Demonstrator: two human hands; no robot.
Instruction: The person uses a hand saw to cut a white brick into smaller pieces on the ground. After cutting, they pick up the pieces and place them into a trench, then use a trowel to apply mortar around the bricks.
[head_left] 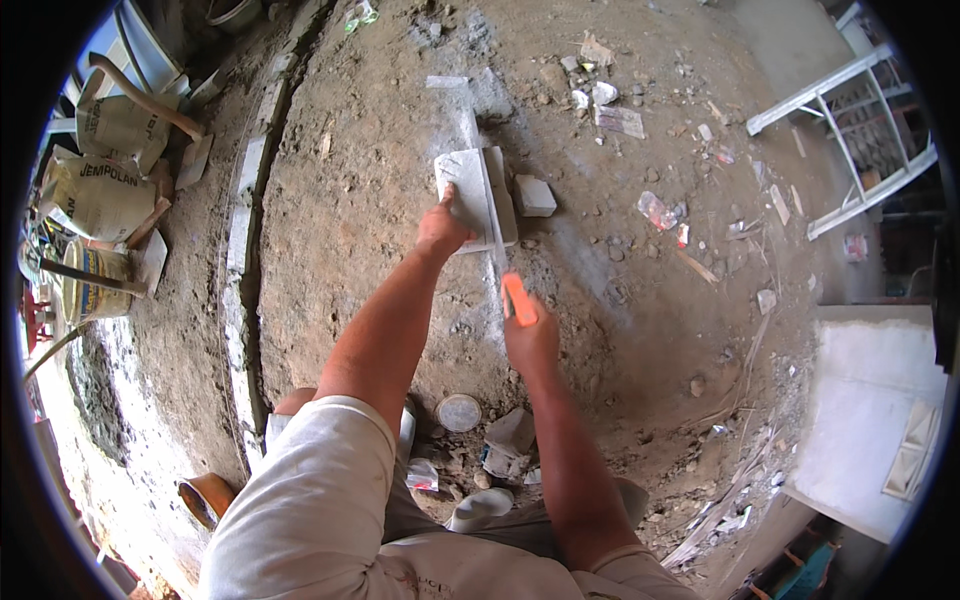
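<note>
A flat, light grey building block (463, 190) lies on the dirt ground ahead of me. My left hand (443, 230) grips its near left part, one finger stretched along the top face. In my right hand (534, 340) is a handsaw (518, 298), fingers wrapped round its orange handle. The saw's long, thin blade points away from me and runs along the block's right part; how deep it sits in the block I cannot tell. A smaller whitish block piece (535, 196) lies just to the right. Pale dust covers the ground around the block.
Rubble and litter (655, 210) are scattered at right, near a metal ladder-like frame (840, 120). A white panel (865, 410) stands at lower right. Sacks (105, 195) and a bucket (95, 280) stand at left beyond a narrow concrete edge (240, 240). A round lid-like disc (459, 412) lies near my feet.
</note>
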